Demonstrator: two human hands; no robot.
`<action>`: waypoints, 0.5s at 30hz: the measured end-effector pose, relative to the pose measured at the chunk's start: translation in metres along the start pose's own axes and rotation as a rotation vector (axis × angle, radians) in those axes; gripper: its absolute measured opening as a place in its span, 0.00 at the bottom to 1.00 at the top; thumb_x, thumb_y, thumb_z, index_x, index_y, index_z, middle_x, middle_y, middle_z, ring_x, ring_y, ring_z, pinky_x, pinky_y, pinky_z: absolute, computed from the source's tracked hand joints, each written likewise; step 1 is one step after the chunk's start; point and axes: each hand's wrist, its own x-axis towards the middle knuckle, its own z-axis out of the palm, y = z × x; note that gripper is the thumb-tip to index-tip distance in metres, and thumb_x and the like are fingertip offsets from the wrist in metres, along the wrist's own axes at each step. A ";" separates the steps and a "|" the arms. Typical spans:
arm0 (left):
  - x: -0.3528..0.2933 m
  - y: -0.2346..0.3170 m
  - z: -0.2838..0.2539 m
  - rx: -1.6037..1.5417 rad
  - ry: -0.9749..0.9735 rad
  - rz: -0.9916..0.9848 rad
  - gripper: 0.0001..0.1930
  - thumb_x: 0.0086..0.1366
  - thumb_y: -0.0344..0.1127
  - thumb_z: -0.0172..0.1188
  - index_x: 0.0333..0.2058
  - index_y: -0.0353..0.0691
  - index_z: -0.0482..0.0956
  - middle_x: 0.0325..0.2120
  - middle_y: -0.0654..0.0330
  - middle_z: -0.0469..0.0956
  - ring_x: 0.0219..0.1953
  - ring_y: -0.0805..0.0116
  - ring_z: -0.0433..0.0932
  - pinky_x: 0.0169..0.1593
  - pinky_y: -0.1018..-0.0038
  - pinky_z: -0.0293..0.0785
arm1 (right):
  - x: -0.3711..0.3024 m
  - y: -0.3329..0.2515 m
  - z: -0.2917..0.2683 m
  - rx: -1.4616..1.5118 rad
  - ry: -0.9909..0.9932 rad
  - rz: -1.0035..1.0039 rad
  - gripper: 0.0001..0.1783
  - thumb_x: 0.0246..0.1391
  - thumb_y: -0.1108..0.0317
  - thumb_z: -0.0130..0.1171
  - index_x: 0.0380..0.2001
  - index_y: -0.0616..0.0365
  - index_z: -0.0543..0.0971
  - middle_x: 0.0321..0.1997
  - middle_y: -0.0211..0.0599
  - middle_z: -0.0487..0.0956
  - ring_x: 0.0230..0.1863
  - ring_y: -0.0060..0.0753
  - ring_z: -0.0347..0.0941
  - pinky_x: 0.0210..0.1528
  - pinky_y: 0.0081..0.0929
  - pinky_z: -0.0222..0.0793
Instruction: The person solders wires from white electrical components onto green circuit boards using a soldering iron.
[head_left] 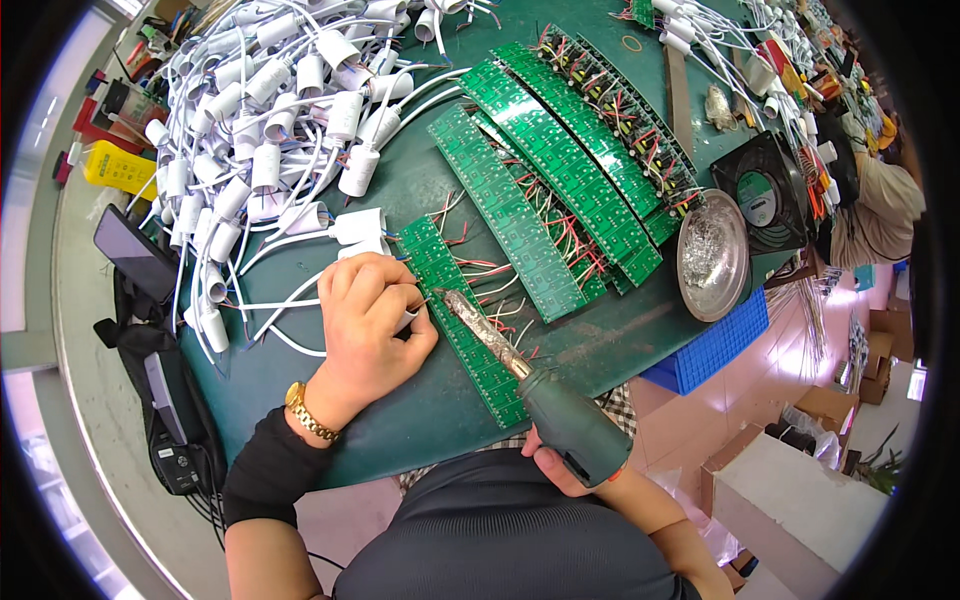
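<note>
We've got the right hand (555,468) wrapped round the handle of the soldering iron (575,425), shaft slanting over the near board strip (478,365). Tip's at the strip's left side; can't tell if it touches. Left hand (372,325) closed on a white piece (407,319), mostly hidden by our fingers. Strip's lower end reaches the table's (375,445) near edge. In the way: loose red and white wires (490,270) between strip and board stack (580,170), plus white cables (290,305) left of our hand. Socket pile (265,165) crowds the table's left side. Metal dish (712,255) and fan (760,195) sit toward the right; blue crate (712,345) is below the near edge.
</note>
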 end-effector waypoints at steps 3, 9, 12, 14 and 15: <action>0.001 0.001 0.000 -0.004 -0.001 0.000 0.13 0.36 0.23 0.64 0.24 0.42 0.73 0.30 0.63 0.73 0.39 0.61 0.72 0.45 0.64 0.62 | -0.001 0.000 0.000 0.074 -0.006 0.057 0.20 0.40 0.72 0.66 0.40 0.63 0.78 0.40 0.45 0.79 0.35 0.47 0.78 0.37 0.31 0.76; 0.001 0.000 -0.001 -0.012 -0.004 -0.007 0.13 0.36 0.23 0.63 0.23 0.43 0.73 0.30 0.63 0.73 0.38 0.61 0.72 0.46 0.65 0.62 | 0.007 -0.007 -0.003 0.052 -0.031 0.072 0.21 0.40 0.73 0.65 0.41 0.64 0.77 0.40 0.46 0.79 0.35 0.47 0.77 0.37 0.31 0.75; 0.001 -0.001 0.000 -0.005 -0.005 -0.008 0.13 0.35 0.23 0.63 0.23 0.43 0.73 0.30 0.63 0.73 0.38 0.61 0.72 0.46 0.65 0.62 | 0.001 -0.009 0.004 0.147 0.011 0.190 0.20 0.40 0.74 0.65 0.41 0.64 0.78 0.39 0.46 0.79 0.35 0.47 0.78 0.37 0.32 0.75; 0.001 0.000 0.000 -0.001 -0.010 -0.010 0.13 0.35 0.23 0.63 0.23 0.43 0.73 0.30 0.63 0.73 0.38 0.61 0.72 0.46 0.65 0.62 | 0.002 -0.009 0.005 0.121 0.035 0.152 0.20 0.40 0.75 0.65 0.41 0.64 0.78 0.39 0.46 0.79 0.34 0.47 0.78 0.37 0.32 0.75; 0.002 0.000 0.001 -0.001 -0.017 -0.003 0.12 0.36 0.23 0.63 0.23 0.43 0.73 0.31 0.64 0.73 0.39 0.61 0.72 0.45 0.64 0.62 | 0.003 -0.009 0.005 0.094 0.058 0.113 0.19 0.40 0.75 0.65 0.40 0.64 0.78 0.39 0.46 0.79 0.34 0.46 0.78 0.37 0.32 0.75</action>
